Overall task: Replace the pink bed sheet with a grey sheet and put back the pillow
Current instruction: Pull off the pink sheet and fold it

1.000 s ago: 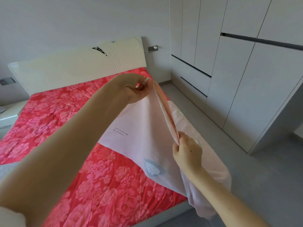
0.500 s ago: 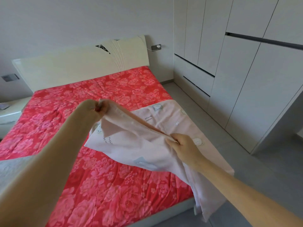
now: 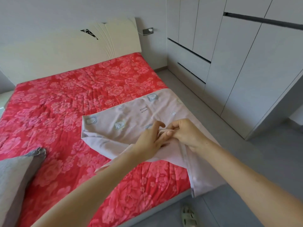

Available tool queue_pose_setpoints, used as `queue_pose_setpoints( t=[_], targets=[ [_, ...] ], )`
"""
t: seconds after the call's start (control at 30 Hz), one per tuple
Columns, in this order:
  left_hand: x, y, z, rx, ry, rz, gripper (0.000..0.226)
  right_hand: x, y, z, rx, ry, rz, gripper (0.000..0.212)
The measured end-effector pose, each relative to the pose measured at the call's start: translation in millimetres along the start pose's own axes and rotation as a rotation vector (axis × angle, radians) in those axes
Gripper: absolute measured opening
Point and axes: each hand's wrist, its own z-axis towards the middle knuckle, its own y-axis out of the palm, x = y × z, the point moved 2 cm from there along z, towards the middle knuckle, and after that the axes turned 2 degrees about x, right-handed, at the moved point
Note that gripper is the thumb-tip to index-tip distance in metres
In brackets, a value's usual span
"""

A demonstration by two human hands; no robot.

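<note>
At far left, on the near corner of the red floral cover (image 3: 65, 112): grey pillow (image 3: 14, 177), lying flat, well apart from both hands. Behind, against the wall: cream headboard (image 3: 65, 49). Right of centre, on the cover's right half: pink sheet (image 3: 131, 112), folded over, printed with small bears, near end draped off the right edge toward the floor (image 3: 262, 161). At the sheet's gathered near edge: left hand (image 3: 150, 141), thumb arched above, fingers loosely curled, pinching the bunched fabric. Immediately right, touching it: right hand (image 3: 188, 133), fingers curled round the same fold. Far right: white wardrobe (image 3: 246, 63). Bottom right, on the floor: green slipper (image 3: 188, 215).
</note>
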Motion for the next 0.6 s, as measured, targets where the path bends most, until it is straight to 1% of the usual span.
queue_pose_setpoints(
  t=[0.07, 0.13, 0.2, 0.23, 0.3, 0.33, 0.4, 0.43, 0.5, 0.53, 0.6],
  targets=[
    [-1, 5, 23, -0.029, -0.04, -0.031, 0.034, 6, -15, 15, -0.007, 0.048, 0.0, 0.011],
    [-4, 2, 52, -0.059, -0.106, 0.002, 0.031, 12, -32, 29, -0.021, 0.065, 0.015, 0.013],
    [-4, -2, 84, -0.086, -0.163, 0.037, 0.037, 19, -46, 42, -0.002, 0.038, 0.02, 0.012],
    [-4, -4, 99, -0.085, -0.185, 0.046, 0.042, 25, -51, 48, 0.034, 0.014, -0.029, 0.013],
    [0, -7, 131, -0.038, -0.23, 0.013, 0.049, 38, -60, 63, 0.155, -0.042, -0.205, 0.018],
    [3, -8, 145, -0.004, -0.263, -0.03, 0.049, 44, -63, 71, 0.227, -0.061, -0.3, 0.018],
    [8, -12, 171, 0.052, -0.309, -0.107, 0.046, 51, -69, 86, 0.392, -0.079, -0.418, 0.007],
    [11, -15, 181, 0.069, -0.324, -0.134, 0.045, 52, -71, 92, 0.455, -0.086, -0.43, 0.008],
    [19, -21, 199, 0.071, -0.331, -0.153, 0.045, 49, -69, 101, 0.524, -0.118, -0.405, 0.015],
    [24, -25, 207, 0.061, -0.323, -0.148, 0.045, 46, -68, 105, 0.567, -0.152, -0.404, 0.015],
    [33, -30, 219, 0.042, -0.286, -0.128, 0.044, 40, -69, 114, 0.714, -0.248, -0.46, 0.019]
  ],
)
